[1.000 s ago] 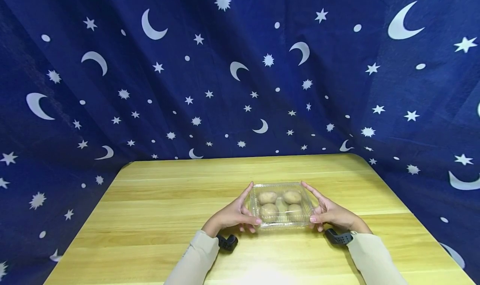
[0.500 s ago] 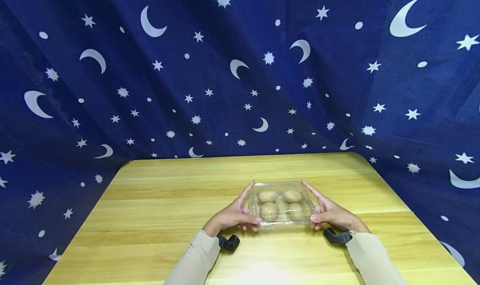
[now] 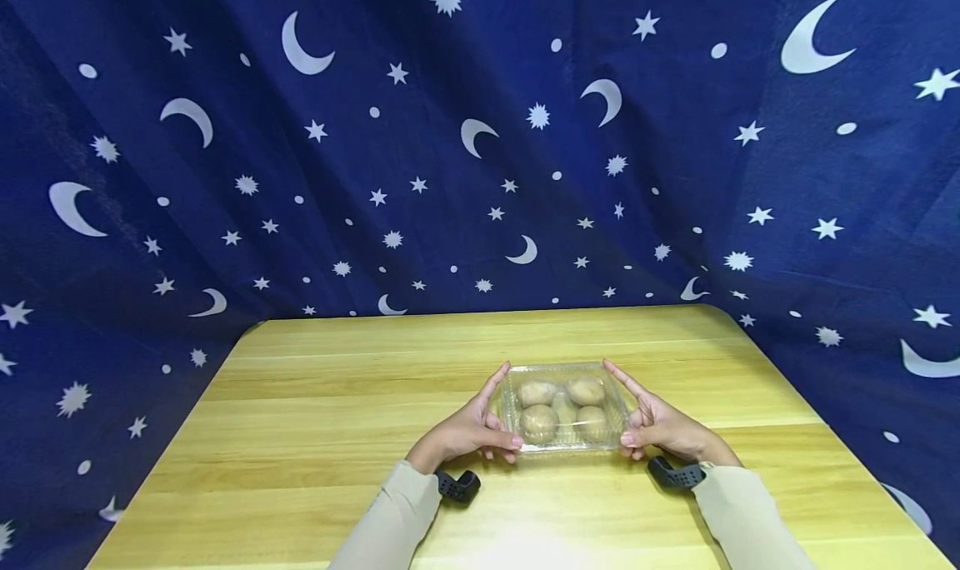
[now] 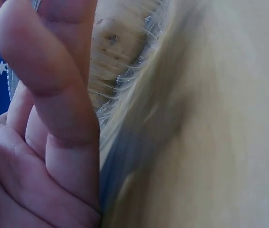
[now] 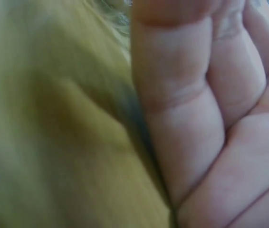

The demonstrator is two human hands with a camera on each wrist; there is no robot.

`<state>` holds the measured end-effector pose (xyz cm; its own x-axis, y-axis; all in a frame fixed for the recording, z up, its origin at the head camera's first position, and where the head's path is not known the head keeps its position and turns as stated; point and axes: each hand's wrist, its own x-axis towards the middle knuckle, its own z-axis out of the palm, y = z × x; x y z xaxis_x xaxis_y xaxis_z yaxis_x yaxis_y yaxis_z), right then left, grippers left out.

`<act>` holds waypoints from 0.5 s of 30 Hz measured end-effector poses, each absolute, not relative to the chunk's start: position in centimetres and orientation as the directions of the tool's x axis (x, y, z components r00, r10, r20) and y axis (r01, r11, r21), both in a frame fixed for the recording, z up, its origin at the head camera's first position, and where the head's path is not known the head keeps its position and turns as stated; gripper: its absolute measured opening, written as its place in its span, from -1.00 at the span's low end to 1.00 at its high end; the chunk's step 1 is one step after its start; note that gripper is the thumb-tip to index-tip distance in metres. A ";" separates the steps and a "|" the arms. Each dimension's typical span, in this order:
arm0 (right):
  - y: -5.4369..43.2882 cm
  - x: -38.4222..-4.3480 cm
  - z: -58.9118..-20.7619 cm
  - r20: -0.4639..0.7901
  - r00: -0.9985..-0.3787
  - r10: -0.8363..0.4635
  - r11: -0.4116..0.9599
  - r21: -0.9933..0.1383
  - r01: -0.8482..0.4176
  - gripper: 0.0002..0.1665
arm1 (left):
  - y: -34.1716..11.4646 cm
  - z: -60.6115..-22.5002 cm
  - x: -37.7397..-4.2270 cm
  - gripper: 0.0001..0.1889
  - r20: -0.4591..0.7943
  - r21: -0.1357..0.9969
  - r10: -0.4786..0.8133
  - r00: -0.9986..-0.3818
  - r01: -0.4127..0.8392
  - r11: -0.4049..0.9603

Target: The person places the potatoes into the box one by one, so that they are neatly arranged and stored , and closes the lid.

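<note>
A clear plastic box (image 3: pixel 565 448) with its lid down lies before me in the head view. Inside it sit several pale brown potatoes (image 3: pixel 539 423), arranged in two rows. My left hand (image 3: pixel 468 427) holds the box's left side, index finger along the far corner and thumb at the near corner. On the right side my right hand (image 3: pixel 671 429) grips it in the same mirrored way. The left wrist view shows curled fingers close to the ribbed box wall and a speckled potato (image 4: pixel 118 40). In the right wrist view, fingers (image 5: pixel 177 71) hide most of the box.
A light wooden table (image 3: pixel 300 437) lies under the hands. Behind and at both sides hangs a dark blue curtain (image 3: pixel 420 153) with white moons and stars. Each wrist wears a black band (image 3: pixel 458 487).
Both hands keep their hold on the box, which stays in place. Only the head view has shifted very slightly.
</note>
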<state>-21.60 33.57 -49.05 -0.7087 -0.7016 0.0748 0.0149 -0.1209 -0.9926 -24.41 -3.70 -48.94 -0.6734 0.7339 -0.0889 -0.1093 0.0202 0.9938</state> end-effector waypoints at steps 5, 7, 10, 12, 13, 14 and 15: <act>33.7 -21.8 -49.3 0.094 -0.710 -0.698 -0.139 -0.990 0.005 0.35 | -3.8 -49.2 -24.5 0.26 -0.085 0.995 0.730 -0.679 -0.096 0.027; 33.7 -21.9 -49.5 0.101 -0.709 -0.698 -0.147 -0.989 0.004 0.35 | -3.9 -49.4 -24.6 0.26 -0.078 0.996 0.729 -0.681 -0.084 0.028; 33.8 -21.9 -49.7 0.114 -0.701 -0.704 -0.160 -0.987 0.001 0.32 | -3.9 -49.5 -24.5 0.25 -0.076 0.997 0.728 -0.681 -0.077 0.032; 33.8 -21.8 -49.6 0.107 -0.704 -0.702 -0.165 -0.986 0.014 0.29 | -4.0 -49.6 -24.4 0.23 -0.076 0.996 0.731 -0.678 -0.078 0.032; 33.8 -21.8 -49.6 0.108 -0.705 -0.701 -0.168 -0.986 0.016 0.25 | -4.0 -49.6 -24.3 0.23 -0.078 0.996 0.732 -0.677 -0.080 0.032; 33.8 -21.6 -49.6 0.106 -0.707 -0.700 -0.168 -0.986 0.019 0.19 | -4.1 -49.6 -24.3 0.22 -0.083 0.996 0.732 -0.676 -0.084 0.036; 33.8 -21.5 -49.5 0.103 -0.709 -0.698 -0.168 -0.985 0.022 0.14 | -4.1 -49.7 -24.2 0.22 -0.089 0.995 0.735 -0.672 -0.089 0.039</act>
<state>-21.54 33.77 -49.54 -0.7086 -0.6980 0.1032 0.0224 -0.1684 -0.9855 -24.17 -4.13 -49.68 -0.6723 0.7349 -0.0891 -0.0889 0.0393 0.9953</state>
